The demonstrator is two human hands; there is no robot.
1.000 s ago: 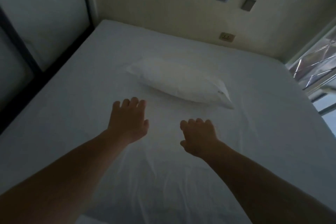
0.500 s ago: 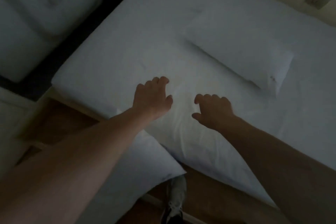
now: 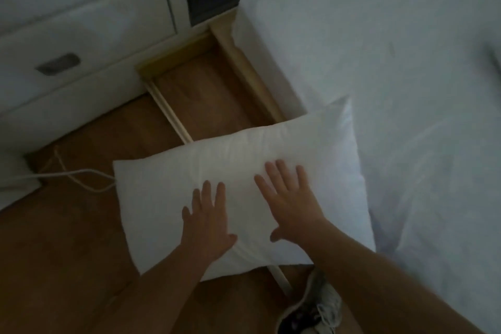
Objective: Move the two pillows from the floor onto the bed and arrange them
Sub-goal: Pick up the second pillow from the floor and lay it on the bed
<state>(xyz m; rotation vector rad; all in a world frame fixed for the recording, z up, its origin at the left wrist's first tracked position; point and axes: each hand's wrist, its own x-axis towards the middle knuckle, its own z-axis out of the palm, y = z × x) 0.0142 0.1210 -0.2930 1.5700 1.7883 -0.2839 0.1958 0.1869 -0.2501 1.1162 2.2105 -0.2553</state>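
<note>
White pillow point(image 3: 230, 171) on wooden floor point(image 3: 67, 252), centre frame, against bed point(image 3: 393, 62) at right. Left hand point(image 3: 207, 221), right hand point(image 3: 291, 205) over it, fingers spread, grasping nothing.

A plump white rectangular pillow point(image 3: 238, 171) lies on the wooden floor point(image 3: 67, 252) against the side edge of the bed point(image 3: 406, 89), its upper right corner leaning on the white sheet. The fabric is smooth with faint creases near its middle.
</note>
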